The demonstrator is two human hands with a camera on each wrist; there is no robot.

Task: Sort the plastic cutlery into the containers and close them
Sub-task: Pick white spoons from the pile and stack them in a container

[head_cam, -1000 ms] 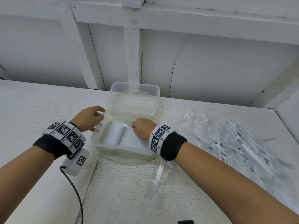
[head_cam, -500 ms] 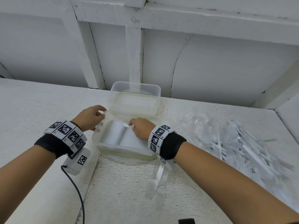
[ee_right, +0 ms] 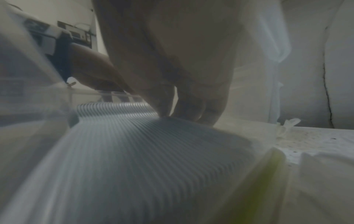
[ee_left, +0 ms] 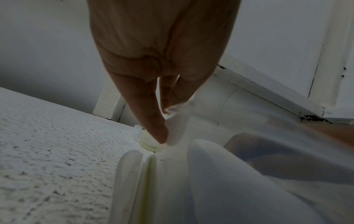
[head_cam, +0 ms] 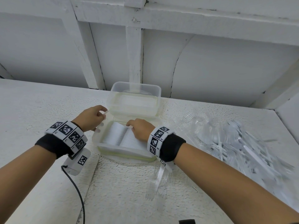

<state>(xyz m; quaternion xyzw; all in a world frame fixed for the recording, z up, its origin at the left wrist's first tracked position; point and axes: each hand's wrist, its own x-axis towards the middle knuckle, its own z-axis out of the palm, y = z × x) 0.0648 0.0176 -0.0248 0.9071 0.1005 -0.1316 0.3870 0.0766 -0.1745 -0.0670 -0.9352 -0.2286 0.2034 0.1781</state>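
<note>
Head view. Little changed against the earlier frames: left hand [head_cam: 93,118] still at the left rim of the near container [head_cam: 124,155], at centre frame, thumb and fingers pinched on a thin clear edge there, now a touch higher. Right hand [head_cam: 140,130] still curled over the packed row of white cutlery [head_cam: 116,136] inside that container, fingertips a shade further left on the stack. Two clear containers counted: the near one, open and filled; a second container [head_cam: 135,97] just behind it, touching, against the white wall. One loose heap of clear cutlery [head_cam: 234,143] at right of frame, pieces too many and too blurred to count. Two clear forks [head_cam: 157,183] lying below the right wrist, on the white table [head_cam: 32,110].

Left wrist view. Fingers [ee_left: 151,118] at centre pinching a crumpled clear plastic edge [ee_left: 177,110]; container rim with a yellow-green seal at lower centre.

Right wrist view. Fingertips [ee_right: 164,106] bent down onto the ribbed top of the cutlery row [ee_right: 145,151], pressing rather than enclosing it; left hand [ee_right: 95,72] visible beyond, at upper left.
</note>
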